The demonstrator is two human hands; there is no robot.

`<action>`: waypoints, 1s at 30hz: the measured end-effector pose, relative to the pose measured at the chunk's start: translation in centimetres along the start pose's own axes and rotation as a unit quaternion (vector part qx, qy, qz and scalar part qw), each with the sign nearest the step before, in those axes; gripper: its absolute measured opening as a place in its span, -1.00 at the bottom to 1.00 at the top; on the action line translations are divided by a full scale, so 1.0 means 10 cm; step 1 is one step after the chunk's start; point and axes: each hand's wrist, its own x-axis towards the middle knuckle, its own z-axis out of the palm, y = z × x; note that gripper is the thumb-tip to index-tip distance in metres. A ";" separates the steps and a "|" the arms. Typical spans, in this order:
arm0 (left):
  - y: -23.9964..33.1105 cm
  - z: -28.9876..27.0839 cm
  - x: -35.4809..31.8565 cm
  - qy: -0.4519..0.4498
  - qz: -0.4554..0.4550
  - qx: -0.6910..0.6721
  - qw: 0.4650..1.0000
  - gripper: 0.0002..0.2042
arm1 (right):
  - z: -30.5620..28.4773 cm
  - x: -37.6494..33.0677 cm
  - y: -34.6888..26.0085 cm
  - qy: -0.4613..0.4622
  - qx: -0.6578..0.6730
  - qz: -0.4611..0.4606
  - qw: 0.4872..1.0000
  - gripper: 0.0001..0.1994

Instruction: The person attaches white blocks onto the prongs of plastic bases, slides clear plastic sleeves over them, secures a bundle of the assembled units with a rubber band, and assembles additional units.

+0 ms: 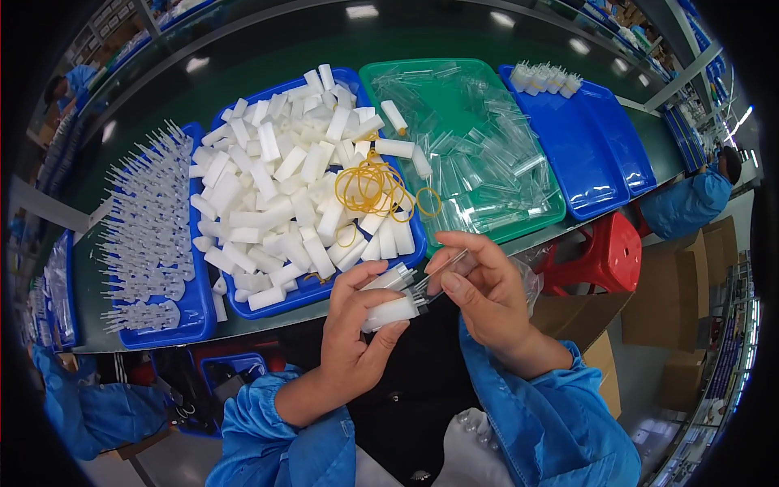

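Observation:
My left hand [357, 345] is closed round a small bundle of white blocks [391, 312] with thin pale rods sticking out toward the right. My right hand [491, 296] pinches a thin clear piece [459, 261] between thumb and fingers, close beside the rod ends; whether it touches them I cannot tell. Just beyond my hands stands a blue tray [280, 307] heaped with white foam blocks [276, 174]. Yellow rubber bands [369, 191] lie in a loose tangle on the heap's right side.
A green tray [442, 71] of clear plastic pieces [479, 166] stands right of the foam. Farther right, a blue tray [580, 178] holds white bundles [545, 79]. On the left, another blue tray [199, 300] carries rows of thin-tipped white parts [150, 235]. A red stool [604, 256] stands beside the bench.

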 end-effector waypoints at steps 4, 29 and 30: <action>-0.01 0.00 0.01 -0.002 0.000 0.006 1.000 -0.76 | -0.02 0.00 0.01 -0.008 -0.038 -0.026 0.999 -0.61; 0.00 0.02 0.01 0.013 -0.025 0.000 1.000 -0.79 | -0.09 -0.04 0.15 -0.045 0.046 -0.002 0.998 -0.81; 0.00 0.02 0.02 0.013 -0.013 0.000 1.000 -0.80 | -0.08 -0.06 0.16 -0.045 0.047 -0.002 0.998 -0.81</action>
